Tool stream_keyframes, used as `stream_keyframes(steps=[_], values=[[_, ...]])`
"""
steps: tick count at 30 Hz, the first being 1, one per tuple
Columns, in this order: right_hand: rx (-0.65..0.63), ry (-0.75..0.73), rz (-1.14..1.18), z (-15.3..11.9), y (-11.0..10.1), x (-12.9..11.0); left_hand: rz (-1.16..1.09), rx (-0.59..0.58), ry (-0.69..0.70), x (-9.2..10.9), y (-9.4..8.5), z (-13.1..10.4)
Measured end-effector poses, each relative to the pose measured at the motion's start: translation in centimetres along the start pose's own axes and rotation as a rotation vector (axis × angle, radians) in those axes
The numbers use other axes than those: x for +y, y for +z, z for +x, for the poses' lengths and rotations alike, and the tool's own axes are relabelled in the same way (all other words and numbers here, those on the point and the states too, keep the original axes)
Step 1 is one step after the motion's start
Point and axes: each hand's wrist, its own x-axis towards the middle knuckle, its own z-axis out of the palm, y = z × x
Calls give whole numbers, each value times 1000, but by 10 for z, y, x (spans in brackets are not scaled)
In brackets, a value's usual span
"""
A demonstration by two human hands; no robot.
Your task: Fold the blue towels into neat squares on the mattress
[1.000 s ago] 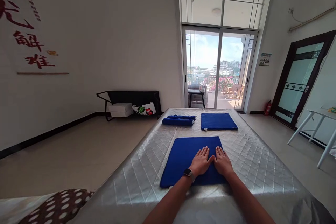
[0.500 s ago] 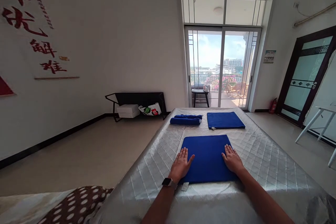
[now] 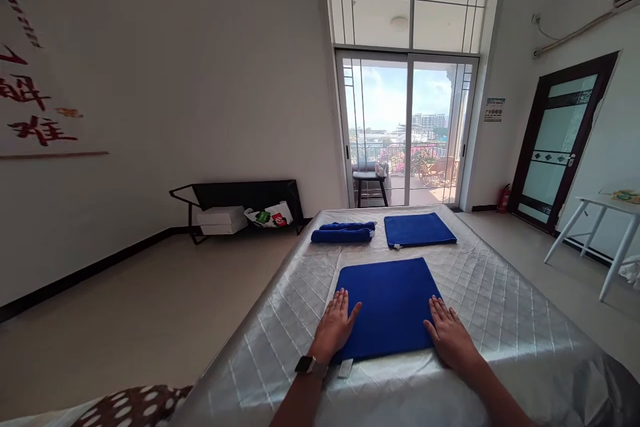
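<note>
A flat, folded blue towel [image 3: 387,307] lies on the silver quilted cover in front of me, a white tag at its near left corner. On its left edge rests my left hand [image 3: 336,325], fingers stretched out and thumb apart, with a watch on the wrist. My right hand [image 3: 449,332] lies open on the right edge, palm down. Neither hand grips anything. Farther back are a second flat folded blue towel [image 3: 420,229] on the right and blue rolled towels [image 3: 343,233] on the left.
The silver quilted cover [image 3: 280,320] spreads over a bed-like surface. Left of it, a black bench [image 3: 245,195] holds white boxes and a bag. Glass sliding doors [image 3: 375,120] stand behind. A white stool [image 3: 600,227] and brown polka-dot fabric [image 3: 133,407] flank the bed.
The view has turned slightly right, so the room appears shifted left. My right hand has slid a little toward me along the towel's right edge; my left hand stays on the left edge.
</note>
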Motion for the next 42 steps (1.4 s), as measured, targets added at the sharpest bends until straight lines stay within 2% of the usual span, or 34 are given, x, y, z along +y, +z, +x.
stream_keyframes(steps=[3,6,9,12,18,20,22,24,27,33,36,39,42], values=[[20,-9,21,0,1,-2,-17,-18,11,-4,-9,-3],[29,0,38,-1,0,-6,-43,-12,5,-6,-26,-8],[33,2,68,-2,-1,-8,-61,13,-8,5,-41,-13],[35,-4,102,-3,0,-10,-83,21,70,40,-44,-18],[57,-43,86,-4,2,-8,-127,-134,535,155,-12,-14],[70,-63,73,-3,3,-7,-128,-168,567,177,-3,-9],[62,-61,74,-2,4,-6,-128,-189,551,182,1,-7],[40,-42,87,1,4,-6,-121,-207,522,172,0,-9],[38,-18,114,3,4,-8,-91,-229,429,137,-9,-21],[46,-17,133,1,4,-9,-36,-241,113,32,-35,-61],[42,-21,129,-1,0,-9,-56,-255,42,-13,-50,-83],[48,-51,114,-5,-12,-6,-110,-270,10,-32,-71,-100],[55,-134,116,-14,-31,4,-142,-282,-10,-25,-97,-108]])
